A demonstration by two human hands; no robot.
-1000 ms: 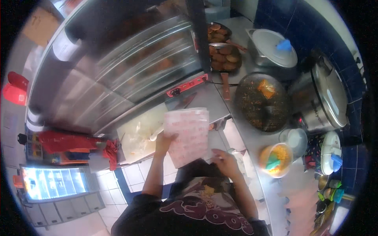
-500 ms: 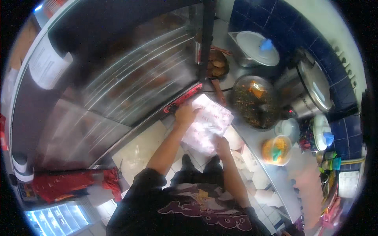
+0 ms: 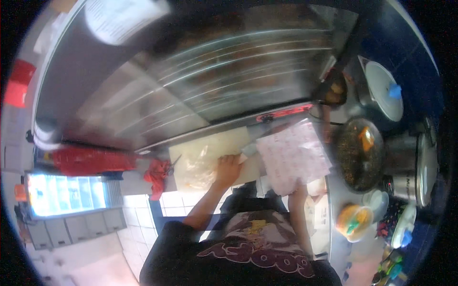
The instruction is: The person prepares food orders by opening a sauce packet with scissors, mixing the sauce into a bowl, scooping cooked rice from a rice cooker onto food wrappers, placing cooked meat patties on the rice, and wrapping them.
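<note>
My right hand (image 3: 298, 188) is closed on the near edge of a white sheet of wrapping paper (image 3: 293, 155) with faint red print; its fingers are partly hidden by the sheet and blurred. Over the right half of a pale cutting board (image 3: 188, 151) is my left hand (image 3: 229, 169), its fingers closed round the white handle of what looks like a wide-bladed knife (image 3: 248, 151). The knife's grey blade points toward the paper. Shiny, clear-looking scraps (image 3: 202, 168) lie on the board. Scissors (image 3: 174, 165) rest at its left edge.
A glass-fronted display case (image 3: 229, 71) runs behind the board. To the right stand a round pan (image 3: 360, 155) of dark food, a steel cooker (image 3: 405, 164), a lidded container (image 3: 384, 88) and a tub of orange food (image 3: 354, 222). A red cloth (image 3: 155, 179) hangs at the left.
My left hand has let go of the paper, moved left to the board and closed on the knife's handle. My right hand still holds the paper. The view has turned left.
</note>
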